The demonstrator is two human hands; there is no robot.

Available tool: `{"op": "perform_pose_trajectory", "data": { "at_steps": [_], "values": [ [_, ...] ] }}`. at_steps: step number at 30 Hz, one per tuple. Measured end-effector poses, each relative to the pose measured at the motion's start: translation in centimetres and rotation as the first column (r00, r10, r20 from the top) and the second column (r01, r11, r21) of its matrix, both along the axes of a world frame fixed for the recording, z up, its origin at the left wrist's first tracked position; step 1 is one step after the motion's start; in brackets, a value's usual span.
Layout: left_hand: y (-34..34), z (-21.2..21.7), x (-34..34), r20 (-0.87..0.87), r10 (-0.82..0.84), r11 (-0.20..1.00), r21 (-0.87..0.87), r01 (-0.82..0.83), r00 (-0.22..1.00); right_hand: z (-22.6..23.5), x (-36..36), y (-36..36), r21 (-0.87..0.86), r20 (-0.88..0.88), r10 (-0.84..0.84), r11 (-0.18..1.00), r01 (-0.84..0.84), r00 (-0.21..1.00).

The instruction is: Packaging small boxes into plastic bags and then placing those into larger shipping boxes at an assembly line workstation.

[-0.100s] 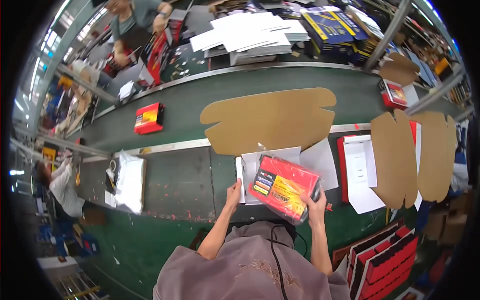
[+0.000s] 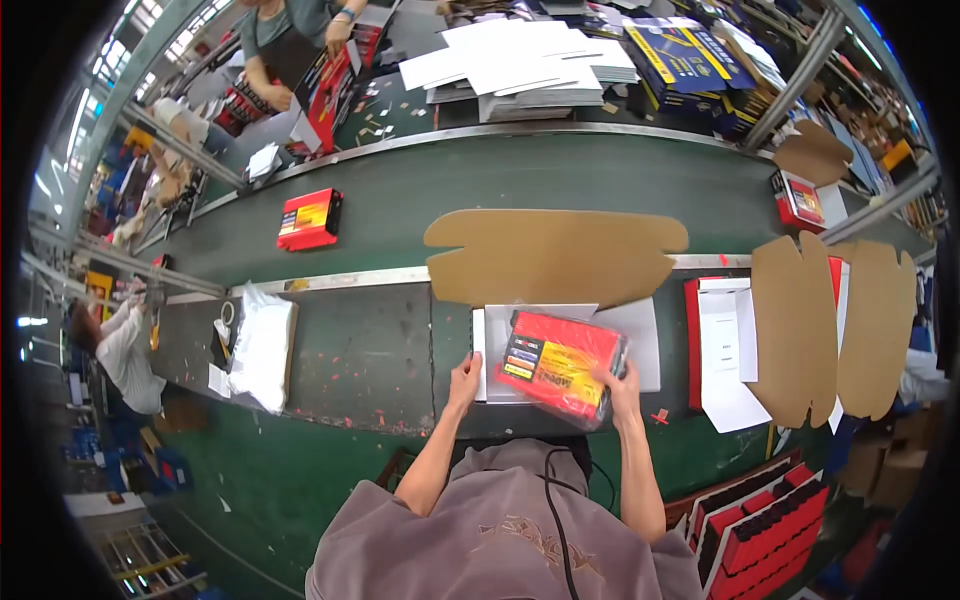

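Tilted over an open white-lined carton (image 2: 642,345) is a red device (image 2: 565,360) with a yellow and black label, wrapped in a clear plastic bag. My right hand (image 2: 622,388) grips its right end. My left hand (image 2: 465,380) pinches the carton's left side wall. The carton's brown lid (image 2: 555,250) stands open on the far side, spread across the belt edge. The device overlaps the carton's opening, and its lower corner reaches past the near edge. Whether it touches the carton's bottom is hidden.
Right of me stand more open cartons (image 2: 725,340) with raised brown lids. A pile of clear plastic bags (image 2: 265,345) lies at left. Another red device (image 2: 310,220) sits on the conveyor belt (image 2: 480,175). Across the belt, a person (image 2: 290,45) works beside white sheets (image 2: 520,60).
My right hand has brought the red device slightly left over the carton, and it tilts a little less. My left hand stays on the carton wall. The whole view has shifted slightly.
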State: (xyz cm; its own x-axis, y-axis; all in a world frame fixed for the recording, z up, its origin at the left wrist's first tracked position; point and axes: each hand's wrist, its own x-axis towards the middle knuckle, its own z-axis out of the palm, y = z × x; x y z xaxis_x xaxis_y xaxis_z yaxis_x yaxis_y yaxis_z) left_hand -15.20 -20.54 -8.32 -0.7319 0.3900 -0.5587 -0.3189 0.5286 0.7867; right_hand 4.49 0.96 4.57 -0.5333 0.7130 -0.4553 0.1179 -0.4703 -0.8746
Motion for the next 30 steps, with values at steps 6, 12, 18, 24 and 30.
{"op": "perform_pose_trajectory", "data": {
  "at_steps": [6, 12, 18, 24, 30],
  "values": [
    [-1.9, -3.8, -3.8, -0.292, -0.171, 0.975, -0.186, 0.12, 0.941, -9.9, -4.0, 2.2, -0.284, 0.15, 0.201, 0.947, -0.153, 0.968],
    [-0.5, -2.5, -3.6, -0.298, -0.172, 0.979, -0.158, 0.129, 0.939, -18.8, -3.1, 0.5, 0.379, 0.29, 0.083, 0.905, -0.194, 0.953],
    [0.0, -1.3, -3.9, -0.301, -0.137, 0.957, -0.286, 0.047, 0.944, -15.2, -7.1, -1.1, 0.402, 0.412, 0.009, 0.896, -0.19, 0.911],
    [5.3, 1.3, -10.1, -0.348, -0.158, 0.947, -0.319, 0.042, 0.924, -14.3, -11.7, 3.1, 0.371, 0.325, -0.022, 0.923, -0.106, 0.946],
    [14.1, -0.8, -19.8, -0.503, -0.201, 0.974, -0.195, 0.116, 0.841, -12.4, -20.8, 13.0, 0.501, 0.148, -0.094, 0.866, 0.008, 0.985]
  ]
}}
